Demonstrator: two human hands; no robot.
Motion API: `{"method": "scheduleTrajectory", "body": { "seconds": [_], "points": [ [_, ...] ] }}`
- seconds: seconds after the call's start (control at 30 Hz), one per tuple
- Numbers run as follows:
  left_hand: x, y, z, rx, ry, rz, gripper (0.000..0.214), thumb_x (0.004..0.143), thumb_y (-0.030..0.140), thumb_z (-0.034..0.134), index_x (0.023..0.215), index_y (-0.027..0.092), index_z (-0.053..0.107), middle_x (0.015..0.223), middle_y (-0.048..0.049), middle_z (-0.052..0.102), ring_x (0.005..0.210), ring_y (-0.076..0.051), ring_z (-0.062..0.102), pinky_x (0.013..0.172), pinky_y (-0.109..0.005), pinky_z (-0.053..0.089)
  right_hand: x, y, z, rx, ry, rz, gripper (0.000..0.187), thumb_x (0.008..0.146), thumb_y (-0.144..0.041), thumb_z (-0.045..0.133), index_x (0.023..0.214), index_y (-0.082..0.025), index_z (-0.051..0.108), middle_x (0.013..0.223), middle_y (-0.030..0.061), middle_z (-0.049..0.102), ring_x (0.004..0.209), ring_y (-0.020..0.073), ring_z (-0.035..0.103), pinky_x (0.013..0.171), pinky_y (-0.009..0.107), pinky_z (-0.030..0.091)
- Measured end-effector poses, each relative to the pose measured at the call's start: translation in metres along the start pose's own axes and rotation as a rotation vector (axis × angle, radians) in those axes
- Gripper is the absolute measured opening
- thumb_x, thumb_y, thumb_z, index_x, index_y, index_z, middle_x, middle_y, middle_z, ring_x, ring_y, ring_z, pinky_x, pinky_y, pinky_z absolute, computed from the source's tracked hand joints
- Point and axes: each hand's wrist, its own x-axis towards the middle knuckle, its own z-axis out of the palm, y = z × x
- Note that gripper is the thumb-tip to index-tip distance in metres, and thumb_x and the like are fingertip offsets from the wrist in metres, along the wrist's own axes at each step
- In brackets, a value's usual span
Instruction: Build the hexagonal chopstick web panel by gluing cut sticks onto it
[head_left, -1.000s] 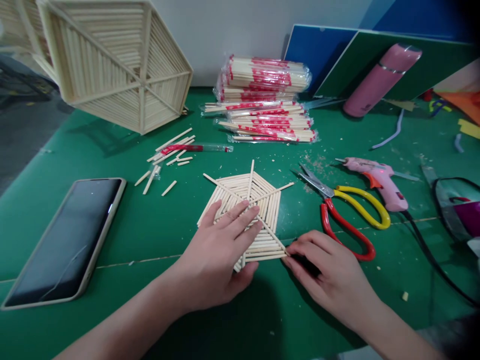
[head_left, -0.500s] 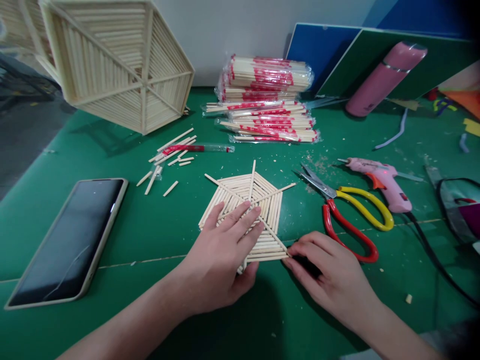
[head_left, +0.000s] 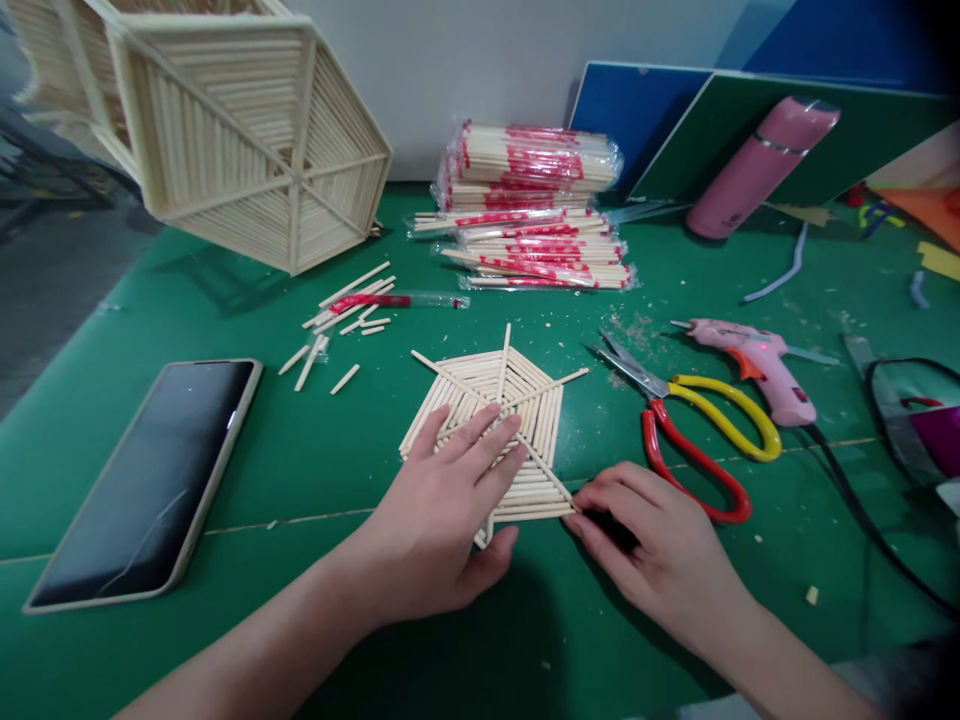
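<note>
A hexagonal chopstick panel (head_left: 541, 420), with rows of pale sticks around crossing spokes, lies flat on the green table (head_left: 315, 660). Several spoke ends stick out past its edge. My left hand (head_left: 450, 490) rests flat on its middle and lower left, fingers outstretched, covering part of it. At the panel's lower right corner, my right hand (head_left: 649, 540) pinches the end of a spoke between thumb and fingers. The fingertips hide that tip. Red-and-yellow-handled scissors (head_left: 664, 395) lie partly open just beyond my right hand.
A pink glue gun (head_left: 757, 365) with a black cord lies at right. Behind are wrapped chopsticks (head_left: 540, 225), a pink bottle (head_left: 761, 170) and boards (head_left: 645, 110). Loose stick pieces (head_left: 352, 300), a phone (head_left: 142, 490) and a large stick-built hexagonal structure (head_left: 232, 130) occupy the left.
The view has shifted slightly, so the background things appear a little lower. Both hands keep their places on the panel.
</note>
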Motion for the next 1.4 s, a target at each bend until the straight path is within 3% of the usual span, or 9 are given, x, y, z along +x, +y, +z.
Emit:
{"method": "scheduleTrajectory", "body": {
  "seconds": [0.27,0.63,1.2,1.4],
  "points": [
    [0.0,-0.004,0.0,0.024,-0.023,0.0,0.042,0.084,0.025,0.036,0.126,0.022,0.04,0.141,-0.0052,0.028,0.13,-0.025,0.02,0.104,-0.052,0.011,0.0,-0.001,-0.001,0.034,-0.012,0.015,0.008,0.081,-0.02,0.052,0.083,-0.019,0.059,0.079,0.0037,0.056,0.073,0.0145,0.055,0.064,0.027,0.046],
    [0.0,-0.005,0.004,0.085,-0.036,0.007,0.043,0.086,0.027,0.035,0.128,0.022,0.039,0.141,-0.0063,0.027,0.131,-0.025,0.018,0.104,-0.052,0.01,-0.005,0.0,-0.008,0.109,-0.03,-0.012,0.013,0.08,-0.015,0.052,0.09,-0.019,0.058,0.084,0.0033,0.055,0.077,0.0126,0.053,0.068,0.025,0.045],
    [-0.002,-0.008,0.002,0.054,-0.029,0.023,0.046,0.084,0.018,0.035,0.129,0.022,0.035,0.142,-0.0057,0.026,0.131,-0.024,0.019,0.103,-0.052,0.015,0.014,-0.011,-0.003,-0.237,-0.242,-0.132,0.021,0.089,-0.021,0.038,0.08,-0.019,0.057,0.075,0.0025,0.052,0.071,0.0149,0.044,0.061,0.028,0.035],
    [-0.001,-0.007,0.002,0.043,-0.024,0.022,0.045,0.083,0.018,0.036,0.128,0.022,0.037,0.141,-0.0063,0.027,0.13,-0.024,0.02,0.103,-0.053,0.015,0.011,-0.006,0.001,-0.273,-0.242,-0.137,0.019,0.089,-0.021,0.037,0.079,-0.019,0.053,0.076,0.0019,0.051,0.072,0.0152,0.044,0.062,0.028,0.035]
  ]
}}
